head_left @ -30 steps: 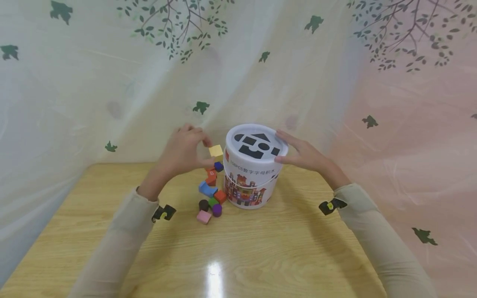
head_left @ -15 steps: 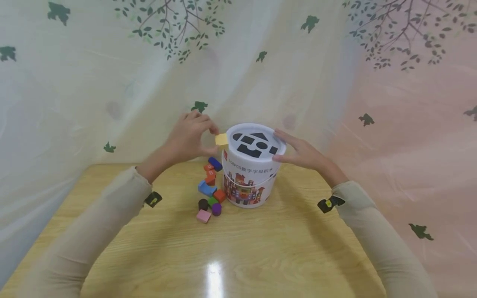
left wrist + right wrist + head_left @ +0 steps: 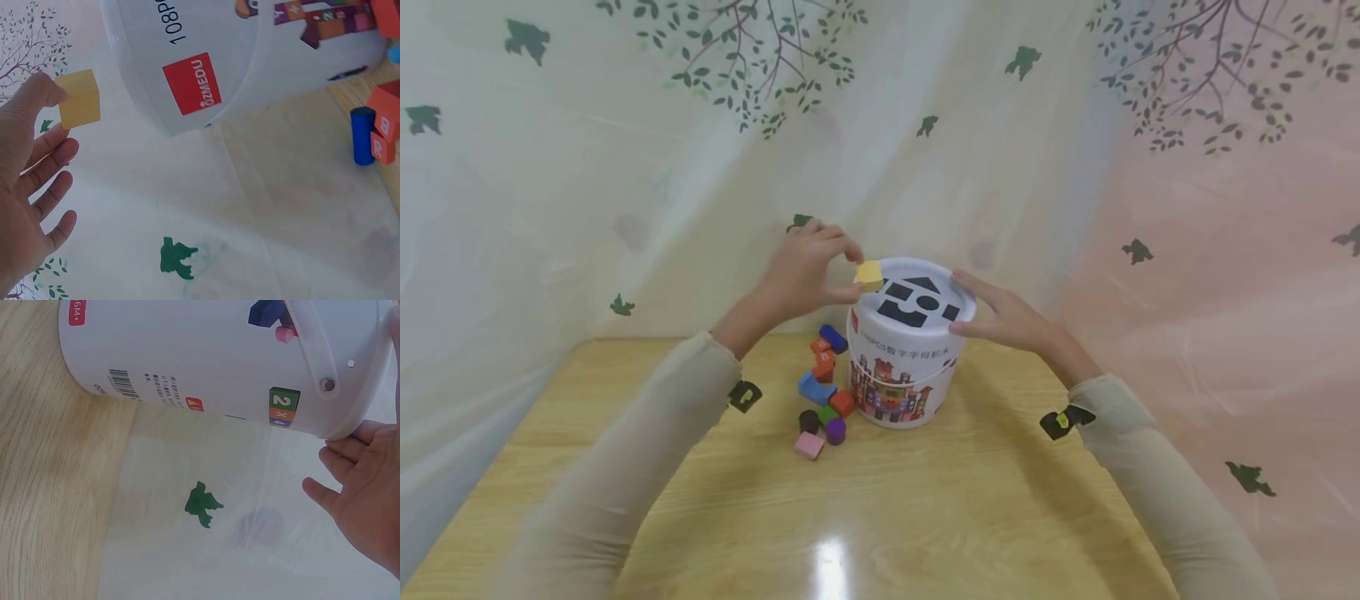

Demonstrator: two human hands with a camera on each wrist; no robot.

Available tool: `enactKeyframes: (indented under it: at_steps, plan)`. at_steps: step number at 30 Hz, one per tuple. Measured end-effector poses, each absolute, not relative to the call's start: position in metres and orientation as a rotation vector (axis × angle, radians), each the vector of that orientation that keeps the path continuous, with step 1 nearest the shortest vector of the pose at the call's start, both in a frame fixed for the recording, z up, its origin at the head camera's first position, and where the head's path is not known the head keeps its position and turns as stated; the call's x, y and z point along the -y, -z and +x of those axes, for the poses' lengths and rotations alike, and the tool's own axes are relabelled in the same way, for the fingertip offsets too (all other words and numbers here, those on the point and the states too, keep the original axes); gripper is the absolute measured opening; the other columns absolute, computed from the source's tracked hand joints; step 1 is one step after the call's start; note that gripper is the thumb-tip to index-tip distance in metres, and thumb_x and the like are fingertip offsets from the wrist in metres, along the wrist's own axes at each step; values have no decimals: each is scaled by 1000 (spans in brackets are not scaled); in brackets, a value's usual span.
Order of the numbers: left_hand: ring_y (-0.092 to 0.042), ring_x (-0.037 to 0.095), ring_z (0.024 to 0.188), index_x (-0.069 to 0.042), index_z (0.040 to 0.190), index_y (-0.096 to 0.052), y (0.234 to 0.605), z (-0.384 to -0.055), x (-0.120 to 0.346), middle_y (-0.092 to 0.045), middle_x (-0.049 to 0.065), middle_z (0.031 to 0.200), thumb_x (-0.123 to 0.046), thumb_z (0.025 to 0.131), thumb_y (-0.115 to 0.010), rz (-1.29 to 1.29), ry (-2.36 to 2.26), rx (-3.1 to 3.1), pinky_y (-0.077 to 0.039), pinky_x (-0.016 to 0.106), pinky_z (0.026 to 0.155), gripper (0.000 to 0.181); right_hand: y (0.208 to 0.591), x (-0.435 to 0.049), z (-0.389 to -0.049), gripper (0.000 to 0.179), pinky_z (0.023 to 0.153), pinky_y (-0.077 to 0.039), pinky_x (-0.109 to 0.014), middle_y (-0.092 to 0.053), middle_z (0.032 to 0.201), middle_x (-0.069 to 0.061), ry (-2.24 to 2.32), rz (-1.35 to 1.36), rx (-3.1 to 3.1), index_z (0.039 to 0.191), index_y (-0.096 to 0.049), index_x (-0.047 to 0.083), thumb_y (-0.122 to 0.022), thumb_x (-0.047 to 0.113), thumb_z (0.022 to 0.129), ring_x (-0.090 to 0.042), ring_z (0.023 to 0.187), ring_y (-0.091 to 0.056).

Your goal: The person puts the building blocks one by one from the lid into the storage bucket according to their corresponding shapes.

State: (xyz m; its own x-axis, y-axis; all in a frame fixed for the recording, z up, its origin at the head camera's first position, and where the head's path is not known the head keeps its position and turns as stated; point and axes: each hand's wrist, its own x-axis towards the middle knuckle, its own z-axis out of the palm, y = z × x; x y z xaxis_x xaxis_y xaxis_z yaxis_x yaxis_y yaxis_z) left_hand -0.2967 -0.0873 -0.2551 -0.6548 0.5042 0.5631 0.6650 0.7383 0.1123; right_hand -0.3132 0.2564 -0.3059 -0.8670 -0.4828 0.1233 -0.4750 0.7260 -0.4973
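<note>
My left hand [image 3: 805,271] pinches a yellow block [image 3: 869,276] between thumb and fingers, above the left rim of a white bucket [image 3: 902,375]. In the left wrist view the yellow block [image 3: 79,100] appears as a cube, with the other fingers spread apart below it. Several black shaped holes mark the bucket's lid [image 3: 942,287]. On the right side of that lid rests my right hand [image 3: 1011,317], its thumb and fingers spread along the rim. The right wrist view has the right hand [image 3: 369,487] touching the bucket's top edge.
Left of the bucket, several blocks lie on the wooden table [image 3: 925,508]: a blue cylinder [image 3: 832,337], a light blue piece [image 3: 816,388], a purple cylinder [image 3: 835,431] and a pink block [image 3: 809,445] among them. A leaf-patterned curtain [image 3: 700,208] hangs behind.
My left hand has lifted the yellow block from beside the bucket and carried it up and right, over the lid's left edge. The right hand has stayed on the rim.
</note>
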Motion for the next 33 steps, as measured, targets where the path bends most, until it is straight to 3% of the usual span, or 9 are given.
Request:
enactKeyframes:
  at_steps: [12, 33]
  plan:
    - [-50, 24, 115, -16, 111, -72, 257, -316, 56, -67, 3, 117, -31, 84, -79, -910, 422, 2478, -42, 44, 101, 31, 310, -254, -315, 95, 121, -18, -68, -18, 172, -3, 818, -818, -2923, 163, -24, 24, -71, 58, 88, -34, 157, -19]
    - [-45, 28, 125, -17, 117, -72, 261, -332, 46, -64, 4, 124, -29, 87, -78, -966, 333, 2601, -38, 48, 107, 32, 311, -258, -316, 92, 123, -17, -65, -16, 172, -1, 825, -829, -2925, 163, -24, 25, -72, 53, 89, -32, 158, -19]
